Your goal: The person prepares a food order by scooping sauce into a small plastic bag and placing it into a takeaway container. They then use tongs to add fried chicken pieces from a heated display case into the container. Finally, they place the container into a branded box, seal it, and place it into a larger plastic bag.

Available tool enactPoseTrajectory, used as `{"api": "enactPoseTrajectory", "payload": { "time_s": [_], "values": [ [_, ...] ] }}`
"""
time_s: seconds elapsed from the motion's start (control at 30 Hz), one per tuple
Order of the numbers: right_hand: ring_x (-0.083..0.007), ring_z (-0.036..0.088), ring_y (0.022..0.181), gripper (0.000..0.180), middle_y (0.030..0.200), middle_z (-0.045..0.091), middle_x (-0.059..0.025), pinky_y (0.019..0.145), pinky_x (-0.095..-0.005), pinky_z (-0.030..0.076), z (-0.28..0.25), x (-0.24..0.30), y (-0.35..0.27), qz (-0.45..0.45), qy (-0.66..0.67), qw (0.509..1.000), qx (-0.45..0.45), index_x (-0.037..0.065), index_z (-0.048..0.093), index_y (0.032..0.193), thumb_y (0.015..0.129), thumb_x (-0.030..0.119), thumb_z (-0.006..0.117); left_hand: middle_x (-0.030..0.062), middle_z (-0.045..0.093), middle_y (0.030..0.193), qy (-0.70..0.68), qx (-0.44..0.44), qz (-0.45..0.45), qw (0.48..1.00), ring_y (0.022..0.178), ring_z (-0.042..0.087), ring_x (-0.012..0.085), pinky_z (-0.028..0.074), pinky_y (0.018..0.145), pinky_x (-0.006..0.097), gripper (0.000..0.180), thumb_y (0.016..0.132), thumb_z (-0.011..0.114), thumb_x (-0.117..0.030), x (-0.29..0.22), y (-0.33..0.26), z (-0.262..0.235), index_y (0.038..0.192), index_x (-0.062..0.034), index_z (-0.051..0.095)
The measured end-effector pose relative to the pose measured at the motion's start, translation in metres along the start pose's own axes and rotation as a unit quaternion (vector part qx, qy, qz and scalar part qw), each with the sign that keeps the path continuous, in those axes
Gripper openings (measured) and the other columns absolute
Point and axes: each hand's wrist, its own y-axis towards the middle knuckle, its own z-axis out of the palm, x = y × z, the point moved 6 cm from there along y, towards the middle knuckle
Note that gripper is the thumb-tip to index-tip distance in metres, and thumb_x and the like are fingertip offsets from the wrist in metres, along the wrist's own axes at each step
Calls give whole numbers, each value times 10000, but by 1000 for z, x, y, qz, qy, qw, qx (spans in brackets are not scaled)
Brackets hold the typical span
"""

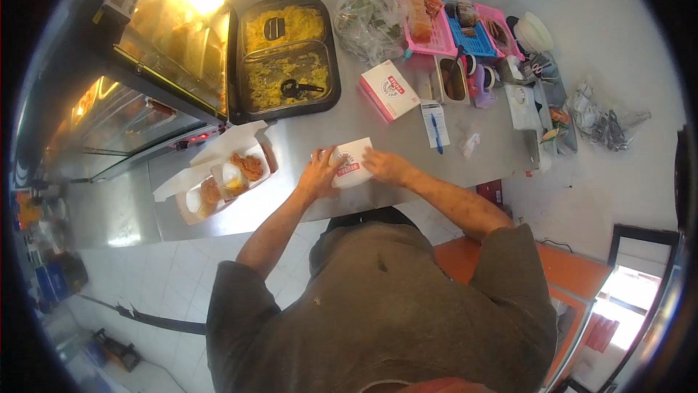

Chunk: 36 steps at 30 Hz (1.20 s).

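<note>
The white paperboard meal box point(353, 162) with its red printed mark sits closed on the steel counter point(407, 138) right in front of you, between your two hands. Its long axis runs roughly from your left hand toward the upper right. Your left hand point(318, 173) clamps its near-left corner, fingers curled over the edge; your right hand point(385, 166) lies flat on the lid's right side, fingers together, pressing down. Both are touching it, neither nearer than the other.

To your left, just beside the box, two open boxes point(224, 178) hold fried chicken pieces and white rice (lids folded back, matte card). Beyond them stands a black tray of yellow rice point(285, 51) with a scoop point(294, 88) resting in it. A flat stack of folded boxes point(390, 87) lies farther up, and a blue pen point(435, 131) rests on a paper slip to the right.
</note>
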Motion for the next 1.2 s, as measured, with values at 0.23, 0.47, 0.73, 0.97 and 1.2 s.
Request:
{"api": "enactPoseTrajectory", "payload": {
  "time_s": [0.23,0.47,0.73,0.97,1.2],
  "values": [
    [-280,641,1123,251,1056,669,-129,716,-309,588,-14,22,-23,-114,-44,989,-84,-32,660,1023,818,95,588,250,163,1582,50,80,75,993,1351,244,554,435,1055,579,864,724,801,-263,-13,-11,12,1477,-394,399],
    [-254,579,1229,242,1171,631,-132,961,-377,518,-10,10,-43,-83,60,993,-61,4,675,1045,836,120,634,232,164,1587,132,-66,96,984,1365,209,577,350,1079,649,802,777,743,-511,-26,-31,46,1481,-439,366],
    [-345,562,1066,231,1122,620,-150,937,-444,438,-71,-151,-138,410,80,860,-294,27,656,1081,926,197,644,203,245,1552,-31,-169,-162,972,1368,227,515,355,1032,647,667,628,855,-266,-59,-4,42,1252,-329,628],
    [-225,600,974,196,1044,649,-67,888,-364,461,-30,-413,-356,718,473,417,-293,91,689,1089,926,198,661,249,325,1449,-95,-365,-280,883,1272,308,456,317,1062,540,762,540,839,-150,-112,15,67,1265,-266,634],
    [-190,651,870,174,983,676,-39,742,-340,529,-5,-400,-349,446,674,421,-412,94,710,1014,848,138,734,251,320,1453,-158,-422,-320,833,1292,283,452,277,1091,527,804,569,816,-163,-149,32,64,1340,-228,597]
  ]
}}
